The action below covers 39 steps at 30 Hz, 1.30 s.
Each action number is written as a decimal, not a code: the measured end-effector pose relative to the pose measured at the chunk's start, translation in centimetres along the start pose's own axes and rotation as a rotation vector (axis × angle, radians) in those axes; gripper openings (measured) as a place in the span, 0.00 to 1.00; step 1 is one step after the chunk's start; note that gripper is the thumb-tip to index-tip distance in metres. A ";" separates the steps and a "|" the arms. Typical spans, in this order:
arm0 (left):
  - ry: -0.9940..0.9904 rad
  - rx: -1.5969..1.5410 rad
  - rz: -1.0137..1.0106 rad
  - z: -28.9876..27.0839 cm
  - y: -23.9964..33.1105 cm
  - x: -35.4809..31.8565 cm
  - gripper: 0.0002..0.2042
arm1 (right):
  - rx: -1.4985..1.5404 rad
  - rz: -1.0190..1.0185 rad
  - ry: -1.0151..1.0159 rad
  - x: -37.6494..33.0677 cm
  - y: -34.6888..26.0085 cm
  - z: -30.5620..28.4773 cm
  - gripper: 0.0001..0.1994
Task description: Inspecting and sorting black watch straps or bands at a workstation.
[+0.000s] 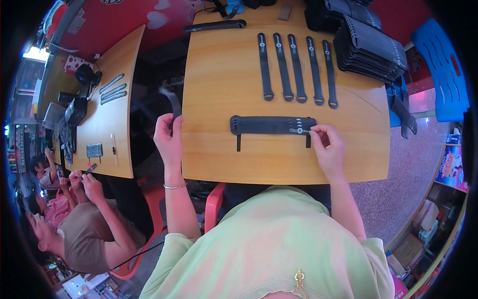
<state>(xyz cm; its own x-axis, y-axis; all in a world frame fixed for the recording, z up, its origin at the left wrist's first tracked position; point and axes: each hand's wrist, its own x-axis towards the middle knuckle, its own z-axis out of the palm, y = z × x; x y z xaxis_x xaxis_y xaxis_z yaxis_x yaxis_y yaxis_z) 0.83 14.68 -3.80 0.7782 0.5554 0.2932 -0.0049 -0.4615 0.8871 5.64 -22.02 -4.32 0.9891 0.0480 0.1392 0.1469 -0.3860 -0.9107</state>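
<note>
My left hand (167, 139), raised just off the table's left edge, pinches a black strap (173, 101); its upper end curves away and is blurred. In front of me lies a flat stack of black straps (264, 125), with slotted rounded ends on the left and white printing toward the right. Two narrow black bands (238, 143) stick out beneath it on the near side. My right hand (329, 149) has thumb and forefinger closed on the stack's right end. Farther back, several single black straps (280, 67) lie side by side, their slotted ends toward me.
Bundled black straps (371, 50) are piled at the table's (219, 89) far right corner, and another strap bundle (214, 26) lies at its far left. A blue plastic chair (440, 70) stands beyond the right side. At the left, a co-worker (99, 234) handles something small beside another table (117, 65).
</note>
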 end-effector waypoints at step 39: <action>-0.525 -0.275 -0.546 5.3 4.5 -5.5 0.08 | 0.368 0.323 -0.252 -0.6 0.1 -1.7 0.08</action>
<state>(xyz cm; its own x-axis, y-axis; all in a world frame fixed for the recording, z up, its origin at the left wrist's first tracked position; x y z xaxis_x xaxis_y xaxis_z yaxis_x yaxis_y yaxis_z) -0.11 5.93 -3.31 0.9085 0.2243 -0.3526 0.3605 0.0064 0.9328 5.01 -23.67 -3.79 0.9498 0.2167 -0.2258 -0.2150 -0.0725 -0.9739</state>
